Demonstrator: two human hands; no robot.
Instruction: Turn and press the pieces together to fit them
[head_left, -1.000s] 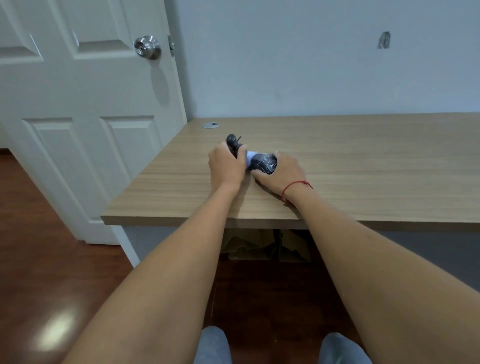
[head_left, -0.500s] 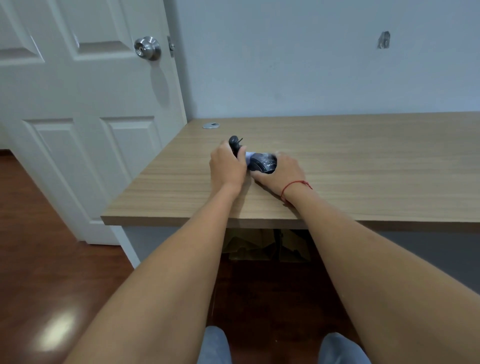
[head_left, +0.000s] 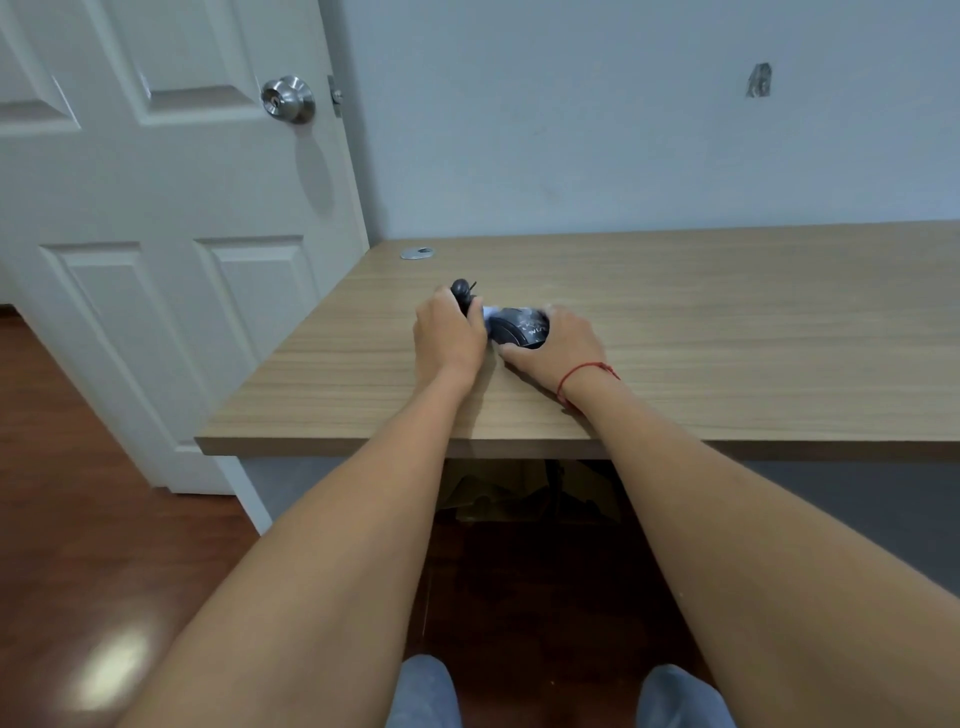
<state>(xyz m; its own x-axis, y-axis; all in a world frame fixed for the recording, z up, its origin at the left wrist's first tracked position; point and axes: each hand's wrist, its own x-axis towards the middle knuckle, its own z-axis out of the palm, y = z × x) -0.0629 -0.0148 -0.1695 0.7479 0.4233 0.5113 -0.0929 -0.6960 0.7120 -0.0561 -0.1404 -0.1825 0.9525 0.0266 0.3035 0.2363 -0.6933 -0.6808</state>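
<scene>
A person's two bare hands meet over a small dark object on a wooden table (head_left: 675, 322), seen from a head-worn camera looking forward and down. The left hand (head_left: 448, 338) has its fingers curled round a small black rounded piece (head_left: 461, 291) whose top, with a thin dark strand, pokes out above the knuckles at the far side. The right hand (head_left: 558, 348) cups a black rounded object (head_left: 522, 328) with faint pale markings on its top, the thumb along its near edge and the fingers wrapped over its right side; a bit of pale bluish-white material (head_left: 491, 313) shows between the two hands, touching both dark parts. Whether the two black pieces are joined cannot be told, as the hands hide the space between them. The object rests on the table's left half, roughly midway between its near and far edges. A red string bracelet (head_left: 584, 373) circles the right wrist, which lies on the tabletop. Far left on the table, near the wall, sits a small silver round disc (head_left: 417, 253), well apart from the hands. A white panelled door (head_left: 156, 260) with a metal knob (head_left: 289, 98) stands at the left, beside a pale wall (head_left: 623, 130). Below are a dark red-brown wooden floor (head_left: 78, 545) and the person's knees in grey-blue trousers (head_left: 423, 691)
</scene>
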